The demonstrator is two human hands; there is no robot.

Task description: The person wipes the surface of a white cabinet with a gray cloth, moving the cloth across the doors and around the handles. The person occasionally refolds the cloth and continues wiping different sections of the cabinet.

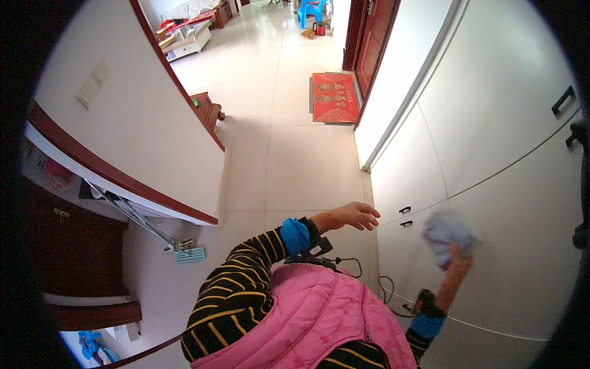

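Note:
My right hand point(457, 267) holds a light blue-grey cloth point(446, 236), which is blurred, against or close to the white cabinet doors point(498, 217). Whether the cloth touches the door cannot be told. My left hand point(354, 216) is held out in front of my body with its fingers apart and holds nothing. Its fingertips point towards the cabinet's small black handles point(405, 217). Each wrist carries a dark strapped device, and a black cable point(389, 295) loops between my body and the right wrist.
A flat mop point(190, 254) leans in the doorway at left. Ahead, a red doormat point(335, 98) lies by a reddish-brown door point(371, 41). Farther along the tiled floor point(313, 161) stand a carved wooden stool point(207, 110), a red kettle point(319, 28) and a blue plastic chair point(312, 10).

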